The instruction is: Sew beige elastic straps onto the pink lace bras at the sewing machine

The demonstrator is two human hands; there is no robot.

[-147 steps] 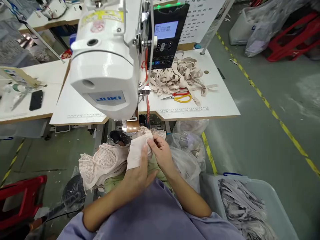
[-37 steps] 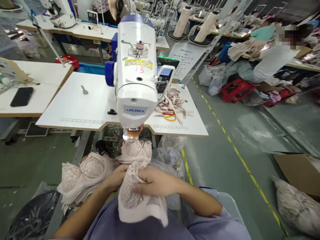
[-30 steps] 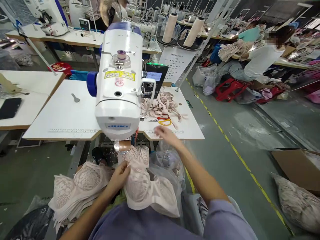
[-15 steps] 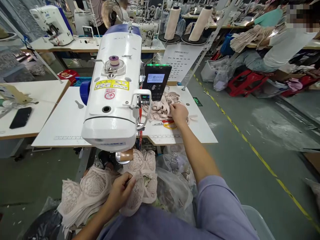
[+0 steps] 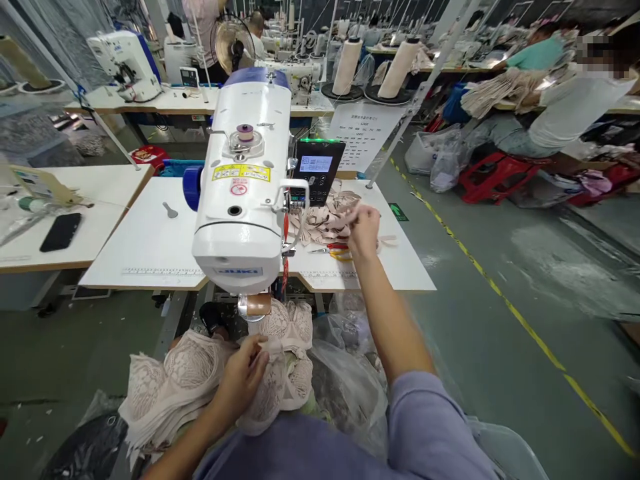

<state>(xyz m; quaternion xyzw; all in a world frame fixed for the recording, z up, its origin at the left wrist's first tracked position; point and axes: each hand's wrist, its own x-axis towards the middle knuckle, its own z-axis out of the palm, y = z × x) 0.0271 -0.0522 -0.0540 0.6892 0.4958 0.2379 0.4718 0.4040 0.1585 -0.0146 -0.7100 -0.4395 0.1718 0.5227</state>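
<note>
My left hand (image 5: 245, 375) is closed on a pale pink lace bra piece (image 5: 283, 383) in my lap, just below the white sewing machine (image 5: 243, 200). My right hand (image 5: 364, 223) is stretched out over the white table (image 5: 150, 243), at a heap of beige fabric strips (image 5: 325, 220). Its fingers are smeared by motion, and a strip seems to hang from them. Yellow and red scissors (image 5: 336, 251) lie just beside that hand.
More lace bra pieces (image 5: 170, 383) are stacked at my left knee, with clear plastic bags (image 5: 350, 373) to the right. A control panel (image 5: 316, 170) stands behind the machine. A phone (image 5: 60, 232) lies on the left table. Other people sit at benches at the far right.
My right hand let go of the lace piece and reached forward to the strip heap on the table, lifting slightly in the last half second. My left hand stayed on the lace piece.
</note>
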